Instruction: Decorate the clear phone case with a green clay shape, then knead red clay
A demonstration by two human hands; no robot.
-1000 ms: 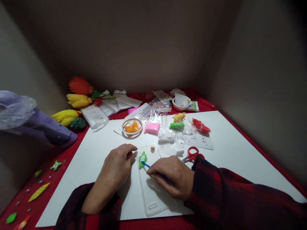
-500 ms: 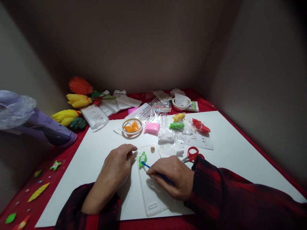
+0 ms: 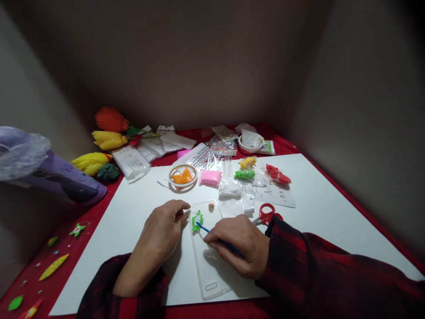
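A clear phone case (image 3: pixel 207 266) lies by the white board's (image 3: pixel 318 212) near edge, long axis running toward the far edge. The right hand (image 3: pixel 241 243) pinches a blue tool (image 3: pixel 203 228) — its tip at the green-and-white patch (image 3: pixel 198 217), leftward and farther out. The left hand (image 3: pixel 162 230), loosely curled, meets the case's far-left corner — whether gripping, I cannot tell.

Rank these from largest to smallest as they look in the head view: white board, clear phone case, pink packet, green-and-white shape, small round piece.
1. White board
2. Clear phone case, partly covered by the right hand
3. Pink packet
4. Green-and-white shape
5. Small round piece
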